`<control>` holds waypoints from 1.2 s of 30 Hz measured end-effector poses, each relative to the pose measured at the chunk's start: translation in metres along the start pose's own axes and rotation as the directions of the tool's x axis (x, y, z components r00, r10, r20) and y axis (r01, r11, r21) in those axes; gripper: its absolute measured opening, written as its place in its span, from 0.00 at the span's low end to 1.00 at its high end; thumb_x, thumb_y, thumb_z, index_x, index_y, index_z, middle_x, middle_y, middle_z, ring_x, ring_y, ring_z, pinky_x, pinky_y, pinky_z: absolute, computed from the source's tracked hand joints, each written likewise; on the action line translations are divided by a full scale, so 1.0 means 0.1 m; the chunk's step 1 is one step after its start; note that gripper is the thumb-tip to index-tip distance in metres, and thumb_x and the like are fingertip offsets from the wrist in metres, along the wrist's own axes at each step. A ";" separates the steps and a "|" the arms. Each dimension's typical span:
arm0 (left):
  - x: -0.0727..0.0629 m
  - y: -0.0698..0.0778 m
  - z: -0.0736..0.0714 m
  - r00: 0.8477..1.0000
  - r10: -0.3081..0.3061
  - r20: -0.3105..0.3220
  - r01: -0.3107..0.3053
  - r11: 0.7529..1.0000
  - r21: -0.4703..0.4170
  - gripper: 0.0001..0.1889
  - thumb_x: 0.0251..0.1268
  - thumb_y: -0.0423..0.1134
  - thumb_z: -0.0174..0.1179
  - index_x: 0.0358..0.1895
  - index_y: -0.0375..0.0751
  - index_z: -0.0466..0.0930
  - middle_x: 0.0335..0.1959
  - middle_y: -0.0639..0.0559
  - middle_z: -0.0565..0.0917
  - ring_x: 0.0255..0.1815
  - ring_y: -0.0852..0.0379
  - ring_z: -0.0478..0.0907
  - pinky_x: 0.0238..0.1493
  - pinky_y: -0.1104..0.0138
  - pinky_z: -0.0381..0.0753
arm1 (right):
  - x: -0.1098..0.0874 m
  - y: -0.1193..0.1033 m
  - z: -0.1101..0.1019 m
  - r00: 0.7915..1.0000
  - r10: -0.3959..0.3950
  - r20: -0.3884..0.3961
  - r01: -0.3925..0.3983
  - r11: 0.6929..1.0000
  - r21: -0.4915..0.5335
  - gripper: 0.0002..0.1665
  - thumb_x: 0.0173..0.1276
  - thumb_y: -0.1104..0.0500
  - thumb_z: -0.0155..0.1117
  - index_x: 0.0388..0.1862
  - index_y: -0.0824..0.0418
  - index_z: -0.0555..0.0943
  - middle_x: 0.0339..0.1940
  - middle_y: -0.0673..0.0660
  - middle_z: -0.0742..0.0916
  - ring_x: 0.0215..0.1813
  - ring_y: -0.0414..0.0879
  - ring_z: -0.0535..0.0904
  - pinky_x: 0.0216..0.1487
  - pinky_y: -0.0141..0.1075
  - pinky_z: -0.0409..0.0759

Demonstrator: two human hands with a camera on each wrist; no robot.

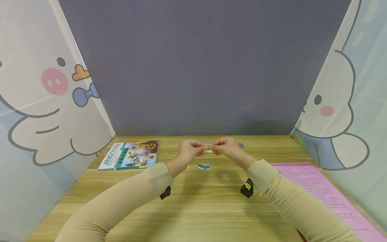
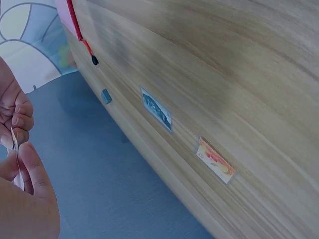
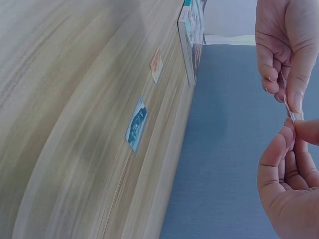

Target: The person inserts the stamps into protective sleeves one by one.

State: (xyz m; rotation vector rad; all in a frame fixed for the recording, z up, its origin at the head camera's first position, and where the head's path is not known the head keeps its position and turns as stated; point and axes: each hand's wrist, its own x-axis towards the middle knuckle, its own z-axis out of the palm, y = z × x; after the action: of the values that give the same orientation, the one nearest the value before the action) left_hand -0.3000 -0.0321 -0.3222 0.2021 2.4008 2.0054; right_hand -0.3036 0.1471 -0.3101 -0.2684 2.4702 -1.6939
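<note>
Above the table's far part, a small pale stamp (image 1: 208,148) with a dark design is stretched between both hands. My left hand (image 1: 189,148) pinches one end of it between thumb and fingers, while my right hand (image 1: 227,147) pinches the other. In the right wrist view the stamp (image 3: 292,115) is seen nearly edge-on, its face mostly hidden by fingertips. Below the hands, a teal stamp (image 1: 204,166) lies flat on the table. Left of it is an orange stamp (image 2: 215,160), partly covered by the left forearm in the head view.
A colourful book (image 1: 131,155) lies at the table's back left. On the right, a pink printed sheet (image 1: 326,198) is partly under the right arm. Near the back edge sits a small blue block (image 2: 106,96). A red cord (image 2: 85,47) with a black tip lies nearby.
</note>
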 end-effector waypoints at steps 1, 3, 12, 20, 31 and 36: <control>0.00 0.00 0.00 1.000 0.004 0.000 -0.004 1.000 0.007 0.07 0.61 0.32 0.66 0.40 0.32 0.86 0.37 0.40 0.88 0.35 0.45 0.87 0.36 0.66 0.88 | 0.00 0.00 0.00 1.000 -0.002 0.003 0.002 1.000 -0.010 0.12 0.69 0.59 0.64 0.45 0.66 0.82 0.32 0.53 0.85 0.36 0.47 0.80 0.42 0.35 0.83; 0.01 0.00 0.00 1.000 0.005 -0.001 -0.005 1.000 0.019 0.07 0.61 0.32 0.67 0.39 0.31 0.86 0.37 0.40 0.88 0.32 0.48 0.87 0.35 0.66 0.88 | 0.00 0.00 -0.01 1.000 -0.001 0.006 0.001 1.000 -0.021 0.12 0.69 0.59 0.64 0.45 0.66 0.82 0.33 0.53 0.85 0.37 0.47 0.80 0.44 0.37 0.83; 0.00 0.00 -0.01 1.000 -0.006 0.010 0.006 0.998 0.059 0.07 0.60 0.33 0.67 0.39 0.33 0.86 0.37 0.41 0.88 0.30 0.53 0.87 0.40 0.62 0.88 | 0.01 0.02 0.00 1.000 0.002 0.020 -0.001 0.999 -0.035 0.13 0.68 0.57 0.64 0.46 0.65 0.82 0.34 0.53 0.85 0.40 0.51 0.81 0.44 0.37 0.84; 0.00 0.01 -0.02 0.999 -0.004 0.040 0.000 0.995 0.100 0.08 0.60 0.34 0.67 0.39 0.33 0.85 0.35 0.41 0.88 0.26 0.59 0.85 0.38 0.63 0.88 | 0.01 0.02 -0.02 0.999 -0.012 0.038 0.013 0.999 -0.050 0.13 0.68 0.57 0.65 0.45 0.65 0.83 0.33 0.53 0.85 0.38 0.51 0.81 0.44 0.37 0.84; 0.00 0.01 -0.03 0.999 0.003 0.054 -0.007 0.996 0.089 0.11 0.57 0.34 0.69 0.41 0.32 0.83 0.35 0.41 0.87 0.27 0.56 0.86 0.37 0.66 0.88 | 0.02 0.03 0.00 0.999 -0.017 0.052 0.017 1.000 -0.007 0.14 0.68 0.57 0.65 0.47 0.65 0.82 0.37 0.60 0.86 0.39 0.51 0.81 0.43 0.36 0.83; 0.00 0.01 -0.02 0.998 0.014 0.053 -0.018 0.997 0.075 0.11 0.57 0.33 0.69 0.41 0.31 0.83 0.35 0.40 0.87 0.30 0.51 0.87 0.39 0.63 0.88 | 0.01 0.03 0.00 0.999 -0.014 0.050 0.014 1.000 -0.005 0.15 0.69 0.56 0.64 0.49 0.66 0.82 0.40 0.63 0.86 0.36 0.46 0.80 0.44 0.36 0.83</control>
State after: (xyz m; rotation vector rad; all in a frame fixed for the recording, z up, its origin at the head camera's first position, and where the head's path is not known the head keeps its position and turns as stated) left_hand -0.2998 -0.0340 -0.3205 0.2721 2.4528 1.8919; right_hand -0.3046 0.1473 -0.3126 -0.3251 2.4434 -1.6648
